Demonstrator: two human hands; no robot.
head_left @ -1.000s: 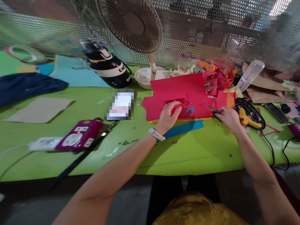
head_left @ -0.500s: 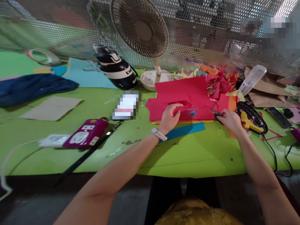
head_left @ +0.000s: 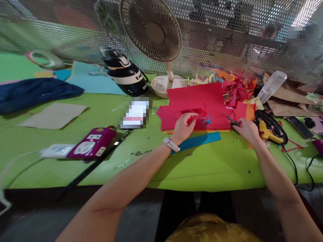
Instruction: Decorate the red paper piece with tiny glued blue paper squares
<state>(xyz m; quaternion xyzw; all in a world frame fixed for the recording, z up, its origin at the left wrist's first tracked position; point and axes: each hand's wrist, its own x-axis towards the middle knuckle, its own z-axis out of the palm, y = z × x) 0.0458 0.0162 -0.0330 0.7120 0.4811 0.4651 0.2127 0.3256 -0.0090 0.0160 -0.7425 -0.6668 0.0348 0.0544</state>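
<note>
My left hand (head_left: 183, 127), a white band on its wrist, rests at the lower left of a red paper sheet (head_left: 196, 94). Its fingers are bent and the thumb stands apart from them. Just right of its fingertips lies a scatter of small blue paper bits (head_left: 207, 120). My right hand (head_left: 248, 130) is closed round the dark handles of small scissors (head_left: 234, 123), whose blades point forward and left over the right part of the red paper. Beneath my left wrist a blue paper strip (head_left: 202, 140) reaches out to the right.
Behind the red sheet are a fan (head_left: 155, 32) and a heap of folded coloured paper (head_left: 239, 89). A yellow glue gun (head_left: 270, 134) lies beside my right hand. Leftward are a phone (head_left: 136, 114), a black bottle (head_left: 127, 75) and a purple power bank (head_left: 92, 143) with a cable.
The scissors have turned slightly in my right hand, their tips now a little farther forward. My left hand has hardly moved.
</note>
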